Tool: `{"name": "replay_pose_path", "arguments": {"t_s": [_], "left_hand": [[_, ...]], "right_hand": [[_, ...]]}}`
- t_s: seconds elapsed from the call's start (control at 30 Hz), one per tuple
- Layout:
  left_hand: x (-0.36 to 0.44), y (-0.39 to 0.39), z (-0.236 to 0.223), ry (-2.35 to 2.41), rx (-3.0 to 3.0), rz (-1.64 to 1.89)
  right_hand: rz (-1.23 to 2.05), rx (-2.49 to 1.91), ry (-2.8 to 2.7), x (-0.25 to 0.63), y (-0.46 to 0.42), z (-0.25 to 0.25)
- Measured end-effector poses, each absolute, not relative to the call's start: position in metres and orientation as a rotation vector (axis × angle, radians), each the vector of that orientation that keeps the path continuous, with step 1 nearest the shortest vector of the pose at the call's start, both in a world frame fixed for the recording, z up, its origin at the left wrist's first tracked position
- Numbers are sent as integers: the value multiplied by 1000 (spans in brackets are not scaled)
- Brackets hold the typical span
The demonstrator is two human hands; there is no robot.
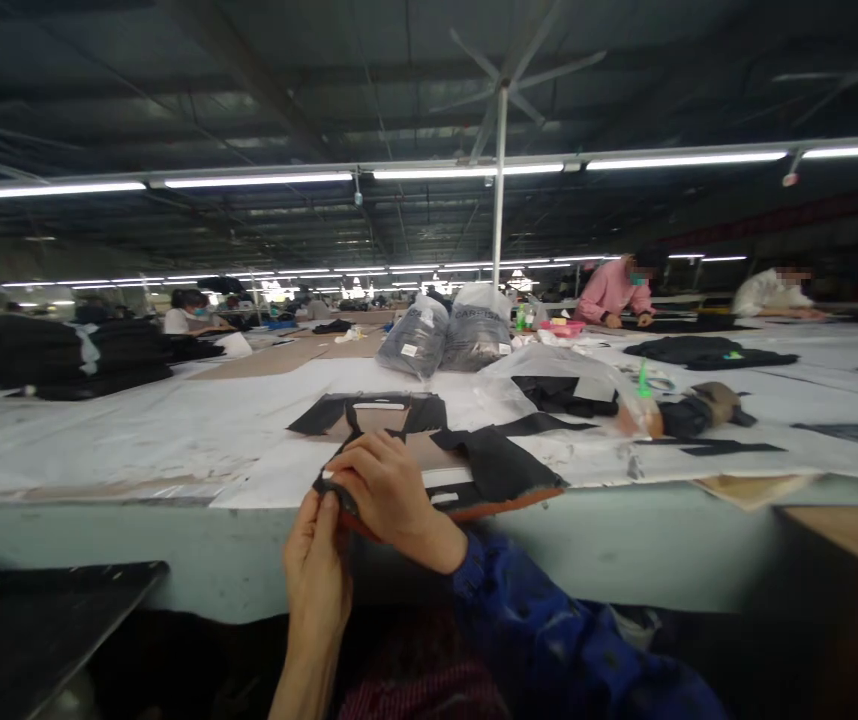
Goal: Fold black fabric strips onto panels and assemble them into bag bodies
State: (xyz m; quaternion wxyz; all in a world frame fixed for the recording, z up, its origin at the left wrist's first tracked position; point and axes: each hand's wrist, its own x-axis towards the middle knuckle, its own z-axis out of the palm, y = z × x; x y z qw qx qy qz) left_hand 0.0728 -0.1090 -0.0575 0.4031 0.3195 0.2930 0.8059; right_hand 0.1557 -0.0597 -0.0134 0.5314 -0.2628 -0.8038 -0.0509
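A black fabric piece (508, 468) with an orange-brown edge lies at the table's front, its near side hanging slightly over. My left hand (318, 550) pinches the left corner of this piece from below, thumb and fingers pressed together. Over the same corner bends my right hand (391, 492), its fingers closed on the fabric close to the left fingertips. White strips show on the piece, one of them beside the right fingers. Just behind lies another black and tan fabric piece (376, 408). The exact spot between my fingertips is hidden.
Two plastic-wrapped bundles (478, 335) stand mid-table. Right of them lie a clear plastic bag (541, 370), a green-tipped bottle (645, 385) and black fabric (706, 352). Dark stacks (91, 355) stand left. A person in pink (613, 292) and others work across the table.
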Motion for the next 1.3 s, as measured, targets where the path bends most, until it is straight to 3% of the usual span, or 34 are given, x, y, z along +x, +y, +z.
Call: {"name": "replay_pose_path", "arguments": {"t_s": [0.17,0.37,0.43,0.53,0.63,0.83,1.2,1.3], "left_hand": [[26,-62,-63,915,926,2115],[1,-40,-80,1810,1504,2184],[29,-61,-81,1660,2017,2225],[87,-87,-82,1059,2688,1866],[132,-93,-88,841,2976,1547],[153,-78,-108,818,3060,1630],[187,-75,-98,937,2955,1659],[186,-73,-102,911,2944,1703]], "right_hand": [[-89,-844,-1730,206,-63,-9],[287,-984,-1569,323,-75,-31],[358,-1058,-1540,350,-78,-41],[403,-1081,-1553,369,-85,-50],[404,-1048,-1617,369,-95,-52],[345,-1018,-1744,367,-105,-67],[221,-1061,-1631,346,-116,-101],[315,-1005,-1664,348,-124,-106]]}}
